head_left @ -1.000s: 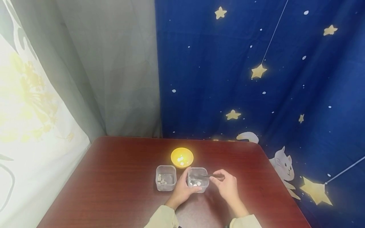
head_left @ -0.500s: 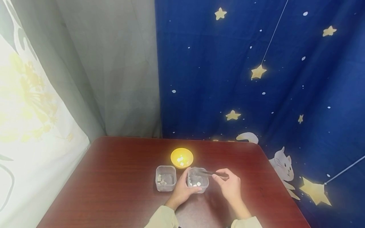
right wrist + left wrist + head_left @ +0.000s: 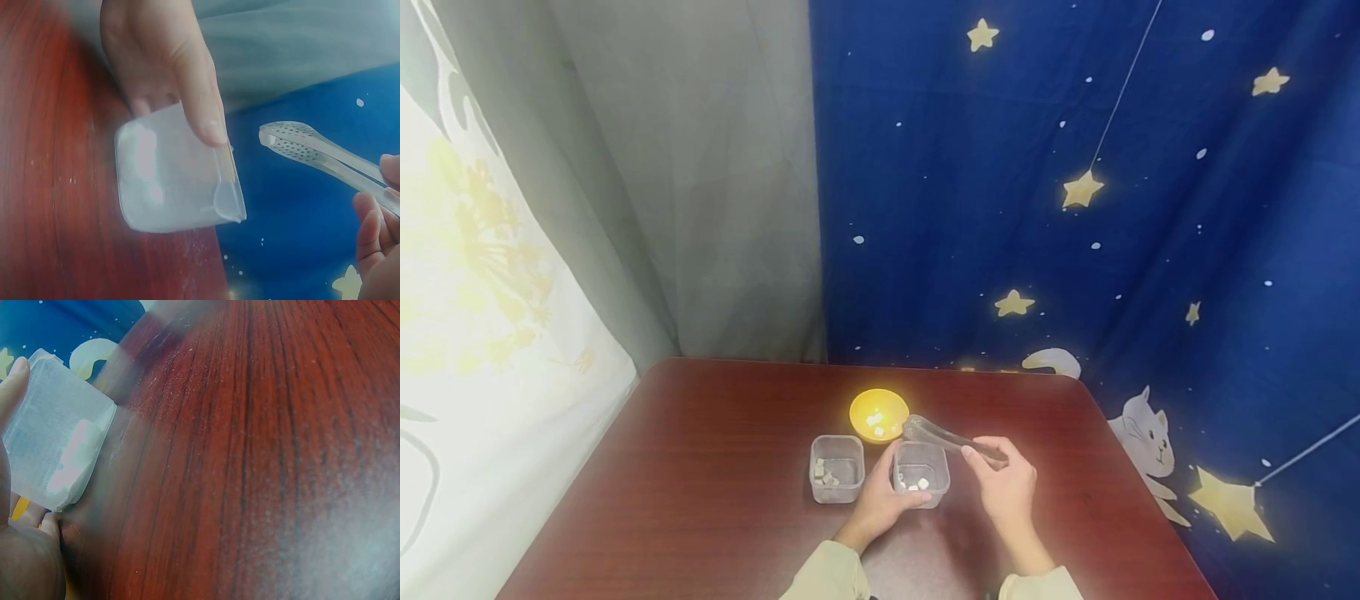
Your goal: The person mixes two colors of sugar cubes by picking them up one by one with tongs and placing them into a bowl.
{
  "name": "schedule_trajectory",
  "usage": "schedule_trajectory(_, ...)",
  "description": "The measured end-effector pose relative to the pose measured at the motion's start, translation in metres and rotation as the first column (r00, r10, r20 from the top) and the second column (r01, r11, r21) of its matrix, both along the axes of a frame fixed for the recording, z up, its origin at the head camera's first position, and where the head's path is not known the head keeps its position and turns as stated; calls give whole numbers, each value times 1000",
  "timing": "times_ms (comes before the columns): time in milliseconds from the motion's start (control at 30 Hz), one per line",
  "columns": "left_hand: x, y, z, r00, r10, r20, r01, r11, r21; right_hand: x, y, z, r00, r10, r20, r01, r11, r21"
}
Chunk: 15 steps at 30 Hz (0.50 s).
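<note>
My left hand (image 3: 878, 498) grips a clear square plastic tub (image 3: 931, 457), thumb on the near side and fingers along the left. Several white pieces (image 3: 917, 485) lie in its bottom. In my right hand (image 3: 1009, 487) is a pair of tongs (image 3: 942, 434), held near the handle end. Their perforated tips (image 3: 289, 139) are closed on a small white piece (image 3: 267, 137), seen in the right wrist view. From the head, those tips overlap the right edge of a yellow bowl (image 3: 880, 398), which has several white pieces in it.
A second clear tub (image 3: 837, 497) with several off-white pieces stands left of my left hand. All rest on a dark red wooden table (image 3: 722, 467). A grey curtain (image 3: 737, 183) and a blue star-patterned curtain (image 3: 940, 208) hang behind the far edge.
The tongs have come up out of the right tub and swung away from me toward the yellow bowl. My left hand and its tub have stayed put.
</note>
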<state>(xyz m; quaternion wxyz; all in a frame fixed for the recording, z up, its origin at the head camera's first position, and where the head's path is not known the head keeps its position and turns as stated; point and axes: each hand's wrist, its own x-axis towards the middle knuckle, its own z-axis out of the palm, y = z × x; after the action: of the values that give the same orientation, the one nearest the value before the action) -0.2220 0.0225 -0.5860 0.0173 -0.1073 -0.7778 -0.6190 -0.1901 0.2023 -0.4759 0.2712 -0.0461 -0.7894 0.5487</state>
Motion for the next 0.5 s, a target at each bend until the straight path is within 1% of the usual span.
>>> schedule_trajectory(67,0,0,-1,1000,-1,-5,1,1000,-1,4,-6,10,1000,-1,-10,1,1000,-22)
schedule_trajectory(167,0,0,-1,1000,6,-2,-6,1000,-8,8,-15,23,1000,-11,-28,11,1000,-25)
schedule_trajectory(300,-1,-1,-1,1000,10,0,-10,1000,-17,7,-22,30,999,-40,-35,39,998,-45)
schedule_trajectory(500,-2,0,-3,1000,6,-6,-6,1000,-3,-1,-28,33,997,-39,-69,32,994,-102)
